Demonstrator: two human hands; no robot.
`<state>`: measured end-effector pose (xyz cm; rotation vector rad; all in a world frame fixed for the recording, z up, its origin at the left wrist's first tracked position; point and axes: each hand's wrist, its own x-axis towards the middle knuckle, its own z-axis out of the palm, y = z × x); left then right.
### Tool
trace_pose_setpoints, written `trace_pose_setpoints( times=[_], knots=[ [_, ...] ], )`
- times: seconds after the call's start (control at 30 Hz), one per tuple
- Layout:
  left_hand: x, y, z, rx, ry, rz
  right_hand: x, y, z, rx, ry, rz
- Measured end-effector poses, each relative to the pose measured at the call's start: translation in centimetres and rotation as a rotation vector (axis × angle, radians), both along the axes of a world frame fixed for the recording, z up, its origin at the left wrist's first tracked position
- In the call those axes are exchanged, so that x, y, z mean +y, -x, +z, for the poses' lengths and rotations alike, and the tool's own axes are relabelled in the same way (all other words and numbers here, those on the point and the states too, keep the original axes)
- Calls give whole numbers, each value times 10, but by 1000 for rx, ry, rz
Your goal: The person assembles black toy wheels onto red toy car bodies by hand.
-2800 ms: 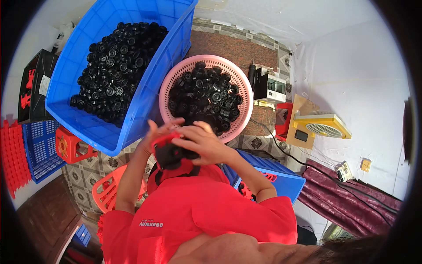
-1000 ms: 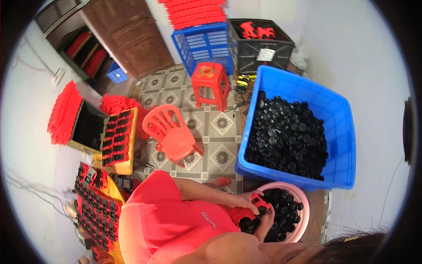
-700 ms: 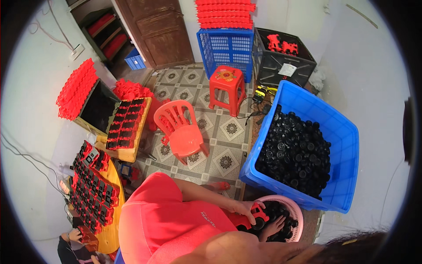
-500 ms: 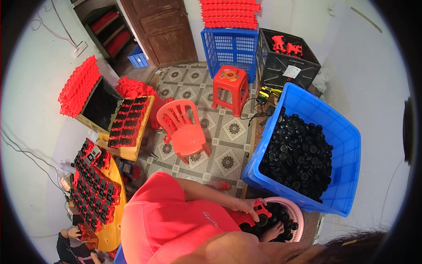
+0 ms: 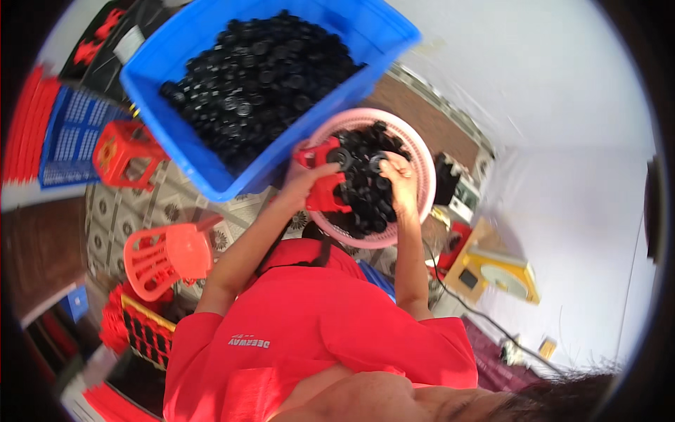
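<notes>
My left hand (image 5: 304, 180) grips a red toy vehicle body (image 5: 325, 195) over the left side of a pink basket (image 5: 424, 151). One black wheel (image 5: 341, 159) sits at the body's upper end, by my left thumb. To its right, my right hand (image 5: 402, 184) has its fingers closed on another black toy wheel (image 5: 378, 162), held a short way apart from the body. Loose black wheels (image 5: 369, 211) fill the basket below both hands. The far side of the body is hidden from view.
A large blue bin (image 5: 211, 184) heaped with black wheels stands just beyond the basket, at the upper left. Further left are a red stool (image 5: 126, 156) and a red plastic chair (image 5: 169, 259). A yellow scale (image 5: 510, 271) stands at the right, with a dark cable nearby.
The view has swung toward the basket and bin. My right hand, earlier down among the wheels in the basket, is now raised with a wheel beside the toy body. My left hand still holds the body.
</notes>
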<state>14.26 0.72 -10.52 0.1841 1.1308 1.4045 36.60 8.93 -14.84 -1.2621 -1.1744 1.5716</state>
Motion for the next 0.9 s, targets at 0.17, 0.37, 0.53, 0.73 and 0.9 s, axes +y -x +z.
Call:
trace_pose_setpoints(
  times=[0.17, 0.37, 0.53, 0.73, 0.9],
  knots=[
    [24, -20, 0, -19, -26, -126, -45, 6, 53, 127, -25, 168],
    [34, -31, -10, -4, -66, -184, -61, -9, 47, 80, 11, 116],
    [35, -31, -10, 42, -86, -237, -68, -6, 44, 64, 12, 102],
    [30, -26, -1, 44, -78, -255, -74, -1, 36, 20, -22, 57],
    [27, -26, 18, 75, -62, -222, -75, 2, 37, -27, -98, 79]
  ],
)
